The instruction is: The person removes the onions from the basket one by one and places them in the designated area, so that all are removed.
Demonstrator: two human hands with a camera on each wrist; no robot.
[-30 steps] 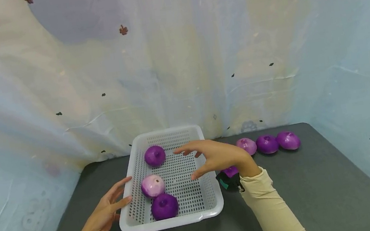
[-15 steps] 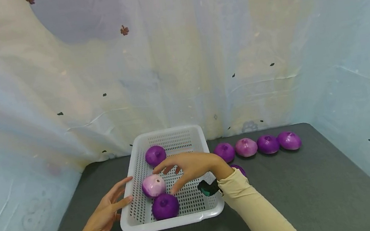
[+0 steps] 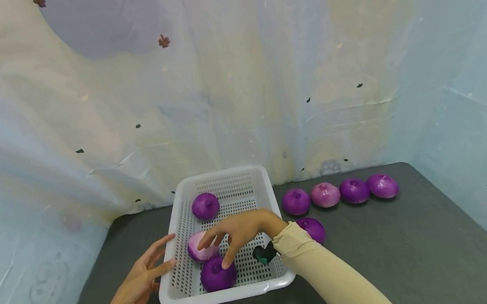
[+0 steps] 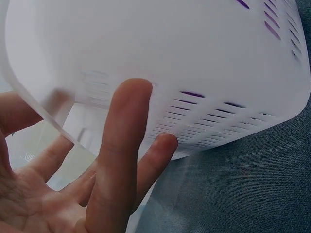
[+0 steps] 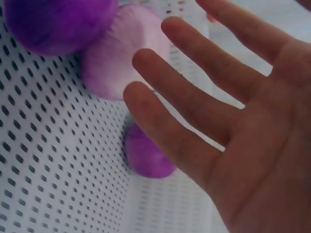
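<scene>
A white perforated plastic basket (image 3: 266,288) stands on the dark table. My left hand (image 3: 137,279) holds its left rim, some fingers pressing the outer wall (image 4: 218,53) and a digit reaching over the edge. Inside, a pale pink-white onion (image 3: 195,248) and a dark purple onion (image 3: 216,277) sit side by side at the front left. Another purple onion (image 3: 205,206) lies farther back. My right hand (image 3: 240,232) hovers over the front pair, fingers spread and nothing held. Its fingertips overlap the pale onion (image 5: 119,53) in the right wrist view.
Right of the basket, a row of several onions (image 3: 325,195) runs along the table's back edge. One more purple onion (image 3: 313,230) sits nearer, partly behind the right sleeve (image 3: 329,274). A patterned curtain (image 3: 234,81) hangs behind the table.
My right hand has moved left and down, from above the basket's right side to over the front-left onions. My left hand has stayed at the rim, and the onions have kept their places.
</scene>
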